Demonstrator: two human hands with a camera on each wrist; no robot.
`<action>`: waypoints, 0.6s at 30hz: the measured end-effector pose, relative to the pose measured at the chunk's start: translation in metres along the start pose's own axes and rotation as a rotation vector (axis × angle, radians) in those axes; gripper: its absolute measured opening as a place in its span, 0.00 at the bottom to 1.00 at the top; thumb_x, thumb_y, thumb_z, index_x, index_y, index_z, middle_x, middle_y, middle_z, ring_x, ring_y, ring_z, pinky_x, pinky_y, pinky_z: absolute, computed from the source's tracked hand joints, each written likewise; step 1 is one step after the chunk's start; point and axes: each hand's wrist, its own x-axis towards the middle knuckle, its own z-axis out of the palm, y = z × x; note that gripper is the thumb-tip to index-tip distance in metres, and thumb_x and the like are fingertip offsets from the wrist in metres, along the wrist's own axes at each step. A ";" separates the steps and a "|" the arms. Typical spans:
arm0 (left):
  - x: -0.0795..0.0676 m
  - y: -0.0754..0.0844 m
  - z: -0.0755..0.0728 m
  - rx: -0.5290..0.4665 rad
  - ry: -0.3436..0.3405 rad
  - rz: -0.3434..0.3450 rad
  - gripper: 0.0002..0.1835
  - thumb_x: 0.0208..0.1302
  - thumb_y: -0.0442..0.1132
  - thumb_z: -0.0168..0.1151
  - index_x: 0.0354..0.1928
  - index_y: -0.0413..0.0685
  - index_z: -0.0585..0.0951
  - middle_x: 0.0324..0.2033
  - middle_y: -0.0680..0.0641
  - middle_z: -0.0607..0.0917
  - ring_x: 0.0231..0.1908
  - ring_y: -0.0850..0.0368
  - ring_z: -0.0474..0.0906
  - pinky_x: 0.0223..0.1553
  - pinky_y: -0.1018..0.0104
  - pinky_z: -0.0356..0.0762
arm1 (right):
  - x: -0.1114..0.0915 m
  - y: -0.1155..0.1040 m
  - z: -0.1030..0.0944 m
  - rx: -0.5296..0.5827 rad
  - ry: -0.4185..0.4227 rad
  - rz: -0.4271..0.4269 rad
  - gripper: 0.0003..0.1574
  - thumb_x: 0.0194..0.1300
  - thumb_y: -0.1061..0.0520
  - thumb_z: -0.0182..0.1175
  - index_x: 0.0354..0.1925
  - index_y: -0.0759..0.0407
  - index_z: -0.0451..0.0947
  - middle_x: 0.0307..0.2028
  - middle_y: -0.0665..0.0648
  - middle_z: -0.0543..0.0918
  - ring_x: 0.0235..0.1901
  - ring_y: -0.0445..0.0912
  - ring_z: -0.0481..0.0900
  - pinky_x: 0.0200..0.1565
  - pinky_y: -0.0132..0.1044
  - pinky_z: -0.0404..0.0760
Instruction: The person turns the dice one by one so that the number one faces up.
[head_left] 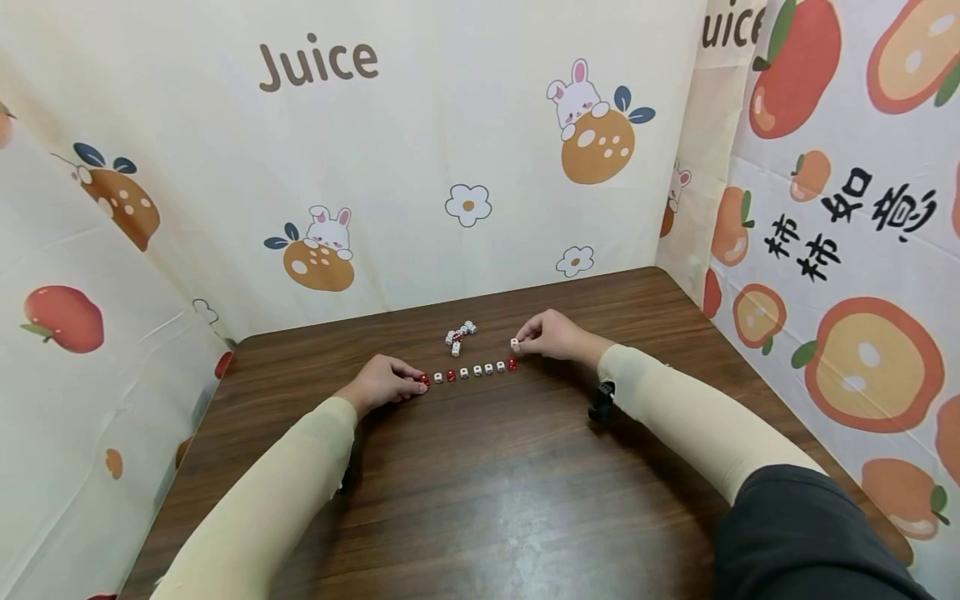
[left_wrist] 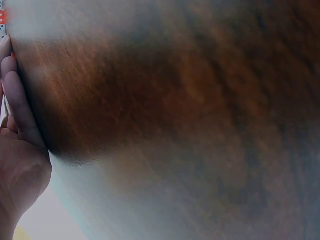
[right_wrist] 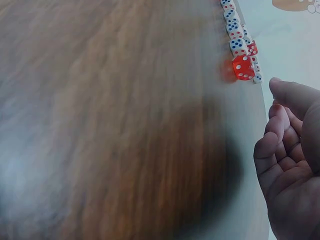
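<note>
**Eight dice [head_left: 477,370] are forming a 9-to-3 row**

Right hand [head_left: 557,335] is pinching a white die [head_left: 514,342] between its fingers, at 12 o'clock of the row's 3 o'clock end. Left hand [head_left: 381,383] is touching the red die [head_left: 425,379] at the 9 end; can't tell pinch from brace. Loose pile [head_left: 456,349] is sitting at 12. Best: keeping the white die square, left side bracing lightly. Backdrop [head_left: 450,100] is reading "Juice" at 11; side cloth [head_left: 780,333], "柿柿如意" between 2 and 3.
</note>
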 end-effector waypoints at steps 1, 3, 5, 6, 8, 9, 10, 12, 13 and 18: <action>0.000 0.000 0.000 0.001 -0.001 0.000 0.17 0.60 0.44 0.81 0.49 0.46 0.92 0.35 0.51 0.91 0.30 0.61 0.82 0.32 0.66 0.83 | -0.001 0.002 0.000 -0.001 0.001 -0.003 0.07 0.66 0.48 0.75 0.37 0.49 0.92 0.29 0.47 0.89 0.23 0.42 0.81 0.29 0.36 0.81; 0.001 -0.001 0.000 0.001 0.000 -0.003 0.16 0.60 0.44 0.81 0.49 0.46 0.92 0.35 0.51 0.91 0.30 0.61 0.82 0.32 0.66 0.83 | -0.004 0.005 -0.001 0.000 0.001 -0.008 0.07 0.65 0.48 0.75 0.36 0.49 0.92 0.29 0.47 0.89 0.24 0.42 0.80 0.29 0.36 0.81; 0.002 -0.001 -0.001 0.001 0.001 -0.006 0.16 0.60 0.43 0.81 0.49 0.47 0.93 0.35 0.51 0.91 0.30 0.60 0.82 0.32 0.66 0.83 | -0.006 0.008 -0.002 -0.005 0.001 -0.021 0.07 0.65 0.48 0.76 0.36 0.49 0.92 0.29 0.47 0.89 0.25 0.42 0.79 0.30 0.35 0.80; 0.002 -0.001 -0.001 0.002 0.001 -0.007 0.16 0.60 0.43 0.81 0.49 0.47 0.93 0.35 0.51 0.91 0.30 0.60 0.83 0.32 0.66 0.83 | -0.007 0.009 -0.003 -0.011 0.000 -0.026 0.07 0.64 0.48 0.76 0.36 0.48 0.92 0.29 0.47 0.88 0.25 0.41 0.79 0.31 0.35 0.79; 0.003 -0.001 -0.001 0.004 0.000 -0.010 0.16 0.60 0.43 0.81 0.48 0.48 0.93 0.36 0.51 0.91 0.31 0.60 0.83 0.33 0.66 0.83 | -0.011 0.011 -0.004 -0.027 -0.008 -0.040 0.06 0.64 0.48 0.77 0.35 0.47 0.92 0.28 0.47 0.88 0.27 0.41 0.78 0.32 0.35 0.78; 0.003 -0.001 -0.001 0.005 -0.001 -0.009 0.16 0.60 0.44 0.81 0.49 0.48 0.93 0.36 0.51 0.91 0.31 0.60 0.83 0.33 0.66 0.84 | -0.012 0.012 -0.004 -0.038 -0.014 -0.047 0.06 0.63 0.47 0.77 0.35 0.47 0.93 0.28 0.47 0.88 0.27 0.41 0.78 0.33 0.35 0.78; 0.003 -0.001 -0.001 0.003 -0.001 -0.011 0.16 0.60 0.44 0.82 0.48 0.48 0.93 0.36 0.50 0.91 0.31 0.60 0.83 0.33 0.66 0.84 | -0.013 0.013 -0.004 -0.048 -0.019 -0.055 0.06 0.63 0.47 0.77 0.35 0.46 0.93 0.28 0.46 0.88 0.28 0.41 0.78 0.34 0.34 0.78; 0.002 -0.001 -0.001 0.003 -0.003 -0.009 0.16 0.60 0.44 0.81 0.49 0.48 0.93 0.37 0.50 0.92 0.31 0.60 0.83 0.33 0.65 0.84 | -0.015 0.014 -0.005 -0.066 -0.029 -0.067 0.06 0.62 0.47 0.77 0.35 0.45 0.93 0.27 0.45 0.88 0.30 0.40 0.78 0.35 0.34 0.77; 0.002 0.000 -0.001 0.004 -0.004 -0.007 0.17 0.60 0.44 0.81 0.49 0.48 0.93 0.37 0.50 0.92 0.31 0.60 0.83 0.33 0.66 0.84 | -0.015 0.014 -0.005 -0.071 -0.034 -0.074 0.06 0.62 0.46 0.77 0.35 0.45 0.93 0.27 0.45 0.88 0.30 0.40 0.78 0.36 0.34 0.77; 0.002 -0.001 0.000 0.005 -0.006 -0.008 0.17 0.60 0.44 0.81 0.49 0.47 0.92 0.37 0.50 0.92 0.31 0.60 0.83 0.34 0.66 0.84 | -0.017 0.013 -0.004 -0.087 -0.060 -0.081 0.04 0.62 0.49 0.78 0.35 0.45 0.93 0.27 0.44 0.88 0.31 0.39 0.79 0.38 0.34 0.78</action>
